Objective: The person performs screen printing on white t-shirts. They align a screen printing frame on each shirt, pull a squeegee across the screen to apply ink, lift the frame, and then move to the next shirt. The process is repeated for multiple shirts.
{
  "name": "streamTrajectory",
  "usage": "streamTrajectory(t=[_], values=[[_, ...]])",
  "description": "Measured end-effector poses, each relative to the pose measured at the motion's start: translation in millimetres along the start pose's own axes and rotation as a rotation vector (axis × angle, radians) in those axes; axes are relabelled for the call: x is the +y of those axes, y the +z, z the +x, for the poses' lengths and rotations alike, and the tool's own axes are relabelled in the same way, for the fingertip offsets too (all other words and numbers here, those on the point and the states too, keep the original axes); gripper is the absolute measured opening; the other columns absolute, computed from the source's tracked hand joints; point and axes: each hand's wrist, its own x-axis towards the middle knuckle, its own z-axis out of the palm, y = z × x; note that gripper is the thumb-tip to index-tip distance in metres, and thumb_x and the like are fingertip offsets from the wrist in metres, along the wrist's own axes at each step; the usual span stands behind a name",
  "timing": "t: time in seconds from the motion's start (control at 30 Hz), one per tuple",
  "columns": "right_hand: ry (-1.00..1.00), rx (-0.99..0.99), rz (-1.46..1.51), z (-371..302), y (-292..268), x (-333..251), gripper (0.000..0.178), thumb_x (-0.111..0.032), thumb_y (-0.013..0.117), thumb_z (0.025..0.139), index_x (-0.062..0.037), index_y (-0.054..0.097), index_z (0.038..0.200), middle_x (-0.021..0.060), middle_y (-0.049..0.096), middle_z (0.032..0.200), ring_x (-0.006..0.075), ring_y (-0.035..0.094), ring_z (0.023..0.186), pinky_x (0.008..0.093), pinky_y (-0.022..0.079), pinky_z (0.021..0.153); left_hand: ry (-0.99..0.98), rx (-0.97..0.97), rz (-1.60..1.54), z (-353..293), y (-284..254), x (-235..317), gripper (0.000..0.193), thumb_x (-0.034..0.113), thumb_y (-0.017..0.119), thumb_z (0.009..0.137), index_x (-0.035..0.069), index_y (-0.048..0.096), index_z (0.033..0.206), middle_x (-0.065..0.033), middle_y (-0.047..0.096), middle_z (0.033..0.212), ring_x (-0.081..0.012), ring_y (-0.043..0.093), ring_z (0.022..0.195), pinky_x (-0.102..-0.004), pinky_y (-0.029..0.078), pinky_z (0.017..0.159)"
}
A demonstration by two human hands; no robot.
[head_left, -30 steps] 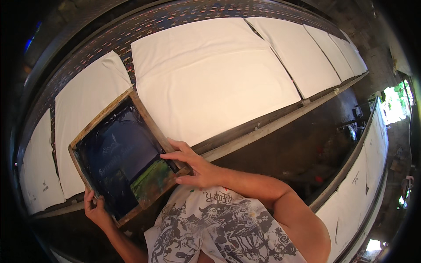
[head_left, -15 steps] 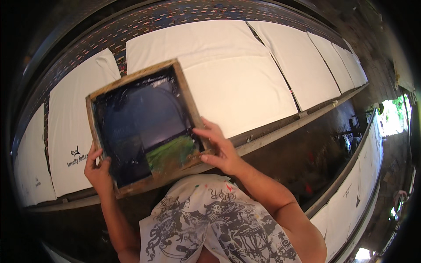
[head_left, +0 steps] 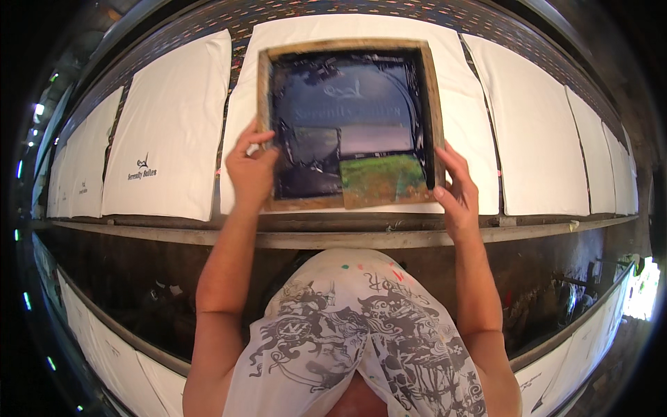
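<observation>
A wooden-framed screen [head_left: 351,121] is held flat over the middle white shirt [head_left: 479,139], its long axis running left to right. Its left edge is gripped by the left hand [head_left: 251,170], fingers curled round the frame; its right lower corner is steadied by the right hand [head_left: 455,191], fingers extended along the frame. A printed shirt [head_left: 170,132] lies just left of the screen.

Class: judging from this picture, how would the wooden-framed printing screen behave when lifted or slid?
The screen frame is probably rigid: wooden rails, held flat by left hand and right hand. Its dark mesh looks thin, likely puncture-prone. Ink could make it slippery.
</observation>
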Motion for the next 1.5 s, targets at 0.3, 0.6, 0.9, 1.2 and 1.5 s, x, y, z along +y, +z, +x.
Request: streamTrajectory(t=[0.3, 0.6, 0.9, 1.2, 1.5], values=[[0.184, 0.110, 0.028, -63, -19, 37, 0.067, -0.024, 0.081, 0.101, -0.0010, 0.065, 0.162, 0.0198, 0.043, 0.178, 0.0355, 0.042, 0.167, 0.0512, 0.040, 0.133, -0.088, -0.113, -0.094, -59, 34, -32, 0.034, -0.020, 0.071, 0.089, -0.002, 0.082, 0.115, -0.0268, 0.055, 0.174, -0.0350, 0.057, 0.159, -0.0464, 0.049, 0.130], [0.132, 0.133, -0.008, -70, -21, 53, 0.065, -0.022, 0.081, 0.100, 0.0030, 0.068, 0.159, 0.0227, 0.052, 0.175, 0.0356, 0.046, 0.166, 0.0500, 0.030, 0.139, -0.040, -0.060, 0.002, -71, 29, -55, 0.031, -0.009, 0.078, 0.081, 0.006, 0.087, 0.107, -0.0276, 0.066, 0.164, -0.0358, 0.066, 0.147, -0.0432, 0.051, 0.125], [0.101, 0.140, -0.042, -72, -21, 62, 0.064, -0.025, 0.080, 0.101, 0.0015, 0.069, 0.158, 0.0215, 0.055, 0.173, 0.0331, 0.052, 0.160, 0.0468, 0.034, 0.135, -0.052, -0.042, 0.041, -73, 29, -55, 0.029, -0.006, 0.080, 0.080, 0.007, 0.088, 0.105, -0.0286, 0.068, 0.162, -0.0377, 0.066, 0.145, -0.0450, 0.051, 0.124], [0.039, 0.173, -0.259, -73, -24, 74, 0.062, -0.033, 0.085, 0.098, -0.0076, 0.075, 0.153, 0.0220, 0.062, 0.167, 0.0301, 0.061, 0.148, 0.0412, 0.048, 0.120, -0.110, -0.074, -0.009, -69, 25, -70, 0.027, -0.011, 0.078, 0.082, -0.001, 0.084, 0.106, -0.0309, 0.063, 0.167, -0.0358, 0.065, 0.150, -0.0439, 0.053, 0.123], [0.044, 0.189, -0.207, -76, -18, 63, 0.058, -0.014, 0.084, 0.097, -0.0093, 0.074, 0.154, 0.0190, 0.062, 0.167, 0.0271, 0.061, 0.147, 0.0392, 0.048, 0.119, -0.174, -0.161, -0.153, -66, 23, -59, 0.028, -0.019, 0.073, 0.088, -0.006, 0.079, 0.113, -0.0328, 0.053, 0.175, -0.0367, 0.058, 0.159, -0.0451, 0.046, 0.131]])
